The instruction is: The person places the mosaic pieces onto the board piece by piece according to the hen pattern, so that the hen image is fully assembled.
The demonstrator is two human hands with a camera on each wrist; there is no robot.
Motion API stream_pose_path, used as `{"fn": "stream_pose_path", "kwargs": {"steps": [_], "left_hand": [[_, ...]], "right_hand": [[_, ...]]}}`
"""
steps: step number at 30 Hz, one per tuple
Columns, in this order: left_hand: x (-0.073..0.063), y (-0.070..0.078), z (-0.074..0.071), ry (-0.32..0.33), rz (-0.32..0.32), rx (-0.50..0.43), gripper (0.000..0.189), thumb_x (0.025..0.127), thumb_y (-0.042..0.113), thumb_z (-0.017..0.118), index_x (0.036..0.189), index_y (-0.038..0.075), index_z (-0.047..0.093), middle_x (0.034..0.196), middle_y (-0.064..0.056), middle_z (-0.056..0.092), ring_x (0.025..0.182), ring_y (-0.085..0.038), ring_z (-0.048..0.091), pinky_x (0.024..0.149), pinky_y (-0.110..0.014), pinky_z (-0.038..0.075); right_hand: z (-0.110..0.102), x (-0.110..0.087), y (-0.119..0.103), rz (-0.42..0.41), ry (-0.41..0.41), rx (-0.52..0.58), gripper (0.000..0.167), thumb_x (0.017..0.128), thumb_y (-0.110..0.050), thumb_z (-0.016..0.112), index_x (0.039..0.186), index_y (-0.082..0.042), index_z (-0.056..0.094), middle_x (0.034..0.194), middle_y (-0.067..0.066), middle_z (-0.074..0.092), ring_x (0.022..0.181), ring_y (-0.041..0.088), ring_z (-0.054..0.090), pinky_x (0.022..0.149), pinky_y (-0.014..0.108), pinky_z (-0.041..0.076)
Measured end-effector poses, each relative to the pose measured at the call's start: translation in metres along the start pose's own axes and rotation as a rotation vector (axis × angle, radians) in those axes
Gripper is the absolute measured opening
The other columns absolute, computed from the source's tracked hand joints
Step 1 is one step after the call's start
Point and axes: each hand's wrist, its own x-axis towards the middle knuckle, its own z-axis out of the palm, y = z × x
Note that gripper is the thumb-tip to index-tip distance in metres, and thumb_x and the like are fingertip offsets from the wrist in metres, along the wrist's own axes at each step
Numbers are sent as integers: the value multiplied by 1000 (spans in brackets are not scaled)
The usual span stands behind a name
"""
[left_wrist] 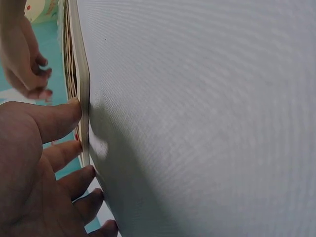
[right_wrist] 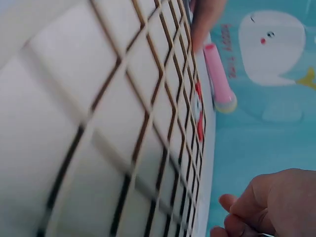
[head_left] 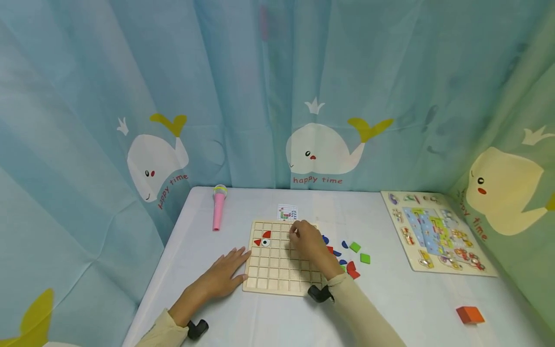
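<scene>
A wooden grid board (head_left: 277, 274) lies on the table. At its upper left sit a white eye tile (head_left: 265, 242), a red curved piece (head_left: 267, 234) and a small red triangular piece (head_left: 257, 242). My left hand (head_left: 223, 275) rests beside the board, fingers spread, thumb and fingertips touching its left edge in the left wrist view. Above the board's upper right part hovers my right hand (head_left: 307, 241), its fingers curled together. In the right wrist view that hand (right_wrist: 276, 202) is cut off at the bottom, so whether a small piece is between the fingertips cannot be told.
Loose pieces lie right of the board: green squares (head_left: 365, 259), blue half-rounds (head_left: 344, 244) and red pieces (head_left: 352, 269). A pattern card (head_left: 287, 212) is behind the board. A pink microphone (head_left: 218, 207), a picture puzzle (head_left: 416, 260) and an orange block (head_left: 470, 315) stand farther out.
</scene>
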Motion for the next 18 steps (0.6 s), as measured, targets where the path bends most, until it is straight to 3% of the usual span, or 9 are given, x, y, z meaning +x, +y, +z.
{"fn": "stream_pose_path", "kwargs": {"steps": [9,18], "left_hand": [[0,-1,0,2,-1,-6,62,106,29,64,163,13,42,170,-14,36,160,-39,27,128,-62,22],[1,-2,2,5,-6,9,62,106,29,63,163,14,43,170,-14,36,159,-38,28,128,-62,23]], "right_hand": [[-43,-23,48,151,21,11,12,103,-8,59,107,0,67,87,10,55,70,21,48,59,33,40],[-72,-48,88,356,17,1,24,103,-13,56,118,3,65,96,15,53,84,27,53,64,34,44]]}}
